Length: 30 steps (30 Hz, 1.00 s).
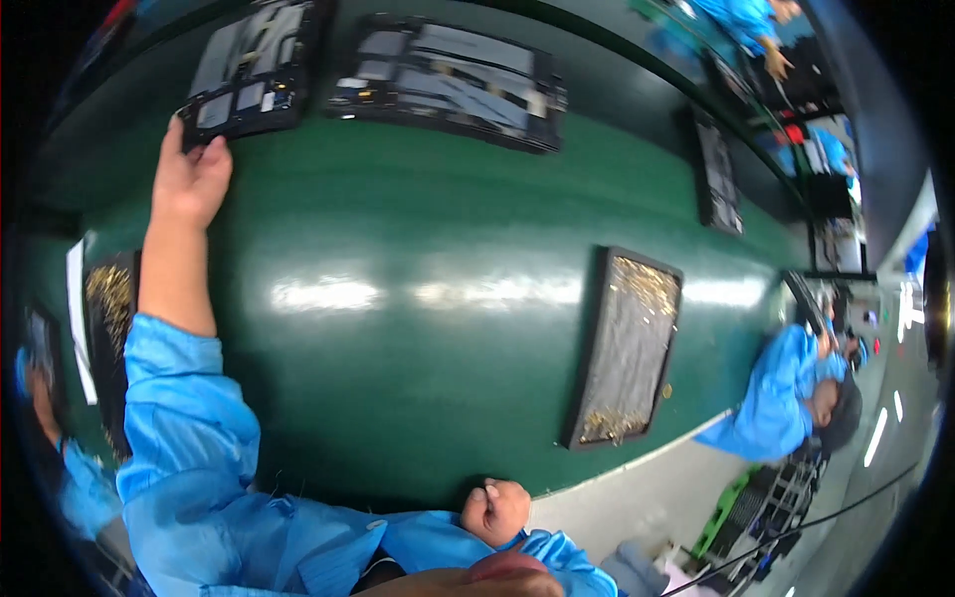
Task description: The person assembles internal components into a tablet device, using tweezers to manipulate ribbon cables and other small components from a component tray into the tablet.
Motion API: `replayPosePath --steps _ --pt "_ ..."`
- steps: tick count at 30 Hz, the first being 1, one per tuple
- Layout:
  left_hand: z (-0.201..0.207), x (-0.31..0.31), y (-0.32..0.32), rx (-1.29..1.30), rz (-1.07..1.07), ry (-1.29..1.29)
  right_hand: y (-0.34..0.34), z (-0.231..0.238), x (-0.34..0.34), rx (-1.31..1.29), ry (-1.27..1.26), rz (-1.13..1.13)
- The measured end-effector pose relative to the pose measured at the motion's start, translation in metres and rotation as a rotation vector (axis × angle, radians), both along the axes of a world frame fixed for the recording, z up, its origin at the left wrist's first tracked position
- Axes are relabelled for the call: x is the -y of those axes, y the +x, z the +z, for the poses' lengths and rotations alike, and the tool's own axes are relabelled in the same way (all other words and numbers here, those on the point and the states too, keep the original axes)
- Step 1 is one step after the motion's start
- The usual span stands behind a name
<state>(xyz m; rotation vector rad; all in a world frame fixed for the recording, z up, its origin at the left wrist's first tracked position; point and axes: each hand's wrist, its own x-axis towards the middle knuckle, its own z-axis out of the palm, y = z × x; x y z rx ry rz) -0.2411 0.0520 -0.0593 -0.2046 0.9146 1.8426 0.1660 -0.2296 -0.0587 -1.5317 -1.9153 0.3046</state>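
Observation:
My left hand [194, 177] is stretched to the far left. Its thumb and fingers close on the near corner of a flat black electronic unit [249, 85] with grey panels and small bright parts inside, like an opened laptop base. Beside it, to the right, lies a similar black unit with grey panels [458, 80], slightly blurred. Near my chest, at the table's front edge, my right hand [495, 512] is curled into a fist. What it holds, if anything, is hidden.
On the green table [418, 229], a black tray with small gold-coloured pieces [633, 348] lies right of centre. Another tray with gold-coloured pieces [107, 298] is left of my forearm. A further dark unit [718, 174] rests at the far right. Blue-sleeved people [771, 398] work nearby.

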Motion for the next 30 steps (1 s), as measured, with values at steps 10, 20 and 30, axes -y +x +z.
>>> replayPosePath --steps 10,20,30 --pt "0.063 0.031 -0.006 -0.401 -0.201 0.154 -0.001 0.007 0.003 -0.092 -0.024 -0.005" --pt "0.064 0.171 0.04 -0.976 -0.56 -0.315 -0.005 0.014 -0.002 -0.166 0.068 -0.023" --pt "0.057 0.156 0.054 -1.882 -0.415 -0.386 -0.006 0.011 0.003 -0.175 0.089 -0.132"
